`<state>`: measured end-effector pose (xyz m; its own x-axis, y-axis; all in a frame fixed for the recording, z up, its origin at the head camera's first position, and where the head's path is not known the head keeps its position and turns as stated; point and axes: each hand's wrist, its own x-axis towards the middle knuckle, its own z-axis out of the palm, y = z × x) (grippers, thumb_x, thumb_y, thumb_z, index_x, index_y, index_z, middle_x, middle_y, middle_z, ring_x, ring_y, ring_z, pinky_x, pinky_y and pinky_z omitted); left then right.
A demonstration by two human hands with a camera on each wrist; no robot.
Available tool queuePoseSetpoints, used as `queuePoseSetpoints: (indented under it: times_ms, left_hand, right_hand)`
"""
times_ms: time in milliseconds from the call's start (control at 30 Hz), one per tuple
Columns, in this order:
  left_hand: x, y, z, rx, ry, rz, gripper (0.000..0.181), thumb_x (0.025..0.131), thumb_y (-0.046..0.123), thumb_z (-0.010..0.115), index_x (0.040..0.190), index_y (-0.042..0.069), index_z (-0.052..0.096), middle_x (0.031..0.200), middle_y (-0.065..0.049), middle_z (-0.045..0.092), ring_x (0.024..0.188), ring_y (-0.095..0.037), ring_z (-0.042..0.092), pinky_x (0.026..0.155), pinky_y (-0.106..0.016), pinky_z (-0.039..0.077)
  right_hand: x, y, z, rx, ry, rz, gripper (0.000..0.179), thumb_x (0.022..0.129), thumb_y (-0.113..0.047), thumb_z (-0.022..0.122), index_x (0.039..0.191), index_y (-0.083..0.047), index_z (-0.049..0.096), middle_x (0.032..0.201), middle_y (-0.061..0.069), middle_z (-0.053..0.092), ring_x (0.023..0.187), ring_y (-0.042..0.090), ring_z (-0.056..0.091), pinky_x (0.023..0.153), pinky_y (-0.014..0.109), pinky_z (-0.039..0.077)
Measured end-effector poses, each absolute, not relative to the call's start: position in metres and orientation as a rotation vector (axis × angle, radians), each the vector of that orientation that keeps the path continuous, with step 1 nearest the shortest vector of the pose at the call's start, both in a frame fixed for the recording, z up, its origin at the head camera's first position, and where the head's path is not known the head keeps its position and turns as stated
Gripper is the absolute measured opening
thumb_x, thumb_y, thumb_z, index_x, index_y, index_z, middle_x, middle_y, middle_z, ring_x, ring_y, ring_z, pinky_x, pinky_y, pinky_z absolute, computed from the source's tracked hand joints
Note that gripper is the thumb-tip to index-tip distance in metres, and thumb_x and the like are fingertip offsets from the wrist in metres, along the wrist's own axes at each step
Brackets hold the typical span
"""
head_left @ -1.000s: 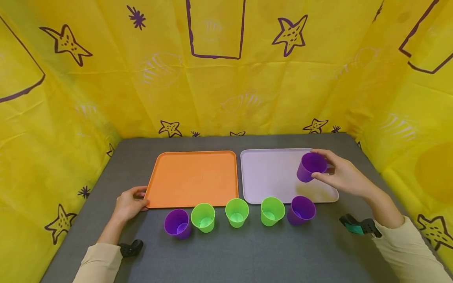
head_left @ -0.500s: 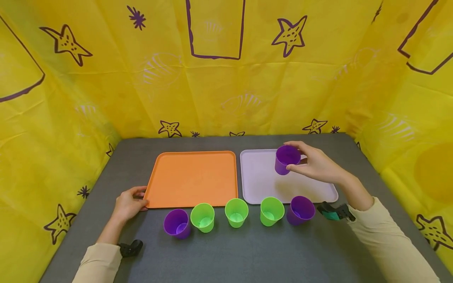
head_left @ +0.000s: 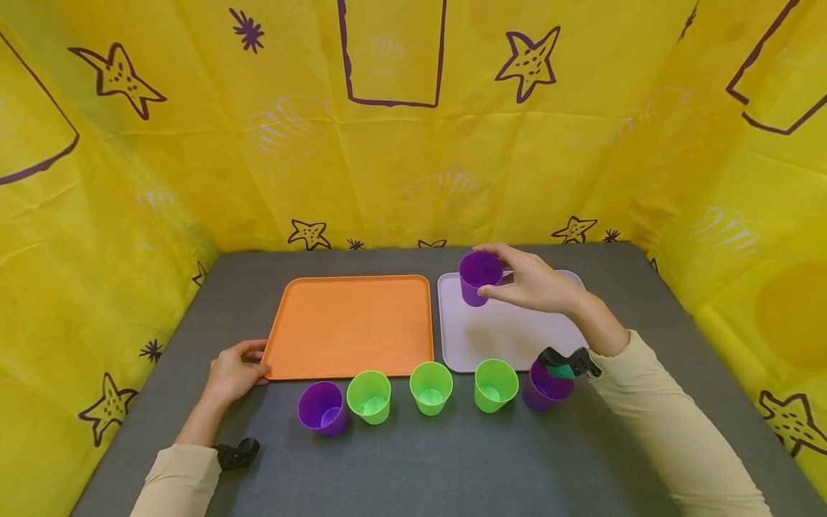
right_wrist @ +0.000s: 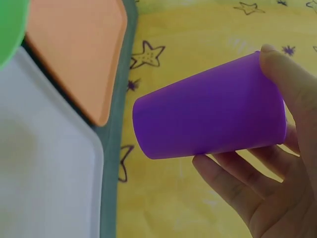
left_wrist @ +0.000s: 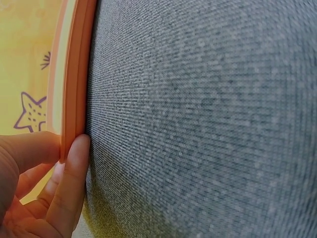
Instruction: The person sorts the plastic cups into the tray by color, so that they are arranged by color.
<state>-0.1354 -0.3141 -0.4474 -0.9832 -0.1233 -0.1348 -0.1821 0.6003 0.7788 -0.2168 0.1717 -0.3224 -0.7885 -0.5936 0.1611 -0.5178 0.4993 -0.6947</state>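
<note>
My right hand (head_left: 533,283) grips a purple cup (head_left: 477,280) near its rim and holds it above the back left part of the lilac tray (head_left: 517,337). In the right wrist view the cup (right_wrist: 208,109) is seen from its side, with thumb and fingers around the rim end. At the left, my left hand (head_left: 232,372) pinches the near left corner of the orange tray (head_left: 352,327). The left wrist view shows the orange tray's rim (left_wrist: 77,74) between thumb and fingers.
Along the trays' near side stand a purple cup (head_left: 321,408), three green cups (head_left: 370,397), (head_left: 431,388), (head_left: 496,385) and another purple cup (head_left: 545,391), partly covered by the right wrist's camera strap. A yellow patterned cloth (head_left: 388,158) surrounds the grey table (head_left: 413,459).
My right hand has carried the purple cup leftward and slightly back, from the right part of the lilac tray to its left part. The left hand has stayed in place.
</note>
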Motion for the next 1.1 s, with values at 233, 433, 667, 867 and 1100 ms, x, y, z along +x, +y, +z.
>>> queuePoseSetpoints:
  times_ms: [233, 433, 667, 867, 1100]
  left_hand:
    - [-0.134, -0.314, -0.447, -0.276, 2.744, 1.339, 0.051, 0.078, -0.002, 0.064, 0.126, -0.011, 0.047, 0.107, -0.032, 0.056, 0.071, -0.017, 0.067, 0.058, -0.028, 0.057]
    - [-0.133, -0.314, -0.447, -0.284, 2.739, 1.341, 0.051, 0.078, -0.001, 0.064, 0.126, -0.011, 0.047, 0.107, -0.032, 0.056, 0.071, -0.017, 0.067, 0.058, -0.028, 0.057]
    - [-0.133, -0.314, -0.447, -0.281, 2.744, 1.336, 0.051, 0.078, 0.0, 0.065, 0.126, -0.01, 0.047, 0.108, -0.032, 0.056, 0.072, -0.019, 0.067, 0.057, -0.028, 0.057]
    - [-0.135, -0.315, -0.448, -0.281, 2.747, 1.336, 0.052, 0.078, 0.0, 0.065, 0.126, -0.011, 0.047, 0.108, -0.032, 0.056, 0.073, -0.02, 0.067, 0.057, -0.028, 0.057]
    - [-0.135, -0.315, -0.448, -0.286, 2.746, 1.329, 0.052, 0.078, -0.001, 0.065, 0.126, -0.01, 0.047, 0.108, -0.032, 0.056, 0.073, -0.02, 0.067, 0.057, -0.028, 0.057]
  right_hand:
    - [-0.226, 0.142, -0.321, -0.997, 2.597, -1.203, 0.063, 0.08, -0.017, 0.072, 0.133, -0.007, 0.041, 0.112, 0.008, 0.059, 0.096, 0.019, 0.059, 0.078, 0.027, 0.056]
    - [-0.232, 0.119, -0.322, -1.044, 2.557, -1.246, 0.061, 0.081, -0.017, 0.071, 0.133, -0.006, 0.041, 0.115, 0.01, 0.057, 0.099, 0.021, 0.059, 0.079, 0.029, 0.056]
    - [-0.236, 0.091, -0.322, -1.03, 2.502, -1.261, 0.064, 0.082, -0.022, 0.07, 0.136, -0.008, 0.038, 0.114, 0.009, 0.057, 0.1, 0.02, 0.057, 0.081, 0.029, 0.055]
    - [-0.237, 0.063, -0.326, -1.02, 2.482, -1.258, 0.064, 0.082, -0.025, 0.07, 0.135, -0.01, 0.039, 0.111, 0.006, 0.058, 0.097, 0.016, 0.057, 0.079, 0.023, 0.054]
    - [-0.236, 0.029, -0.332, -1.085, 2.48, -1.204, 0.064, 0.082, -0.025, 0.069, 0.136, -0.008, 0.039, 0.114, 0.006, 0.058, 0.101, 0.015, 0.056, 0.082, 0.023, 0.053]
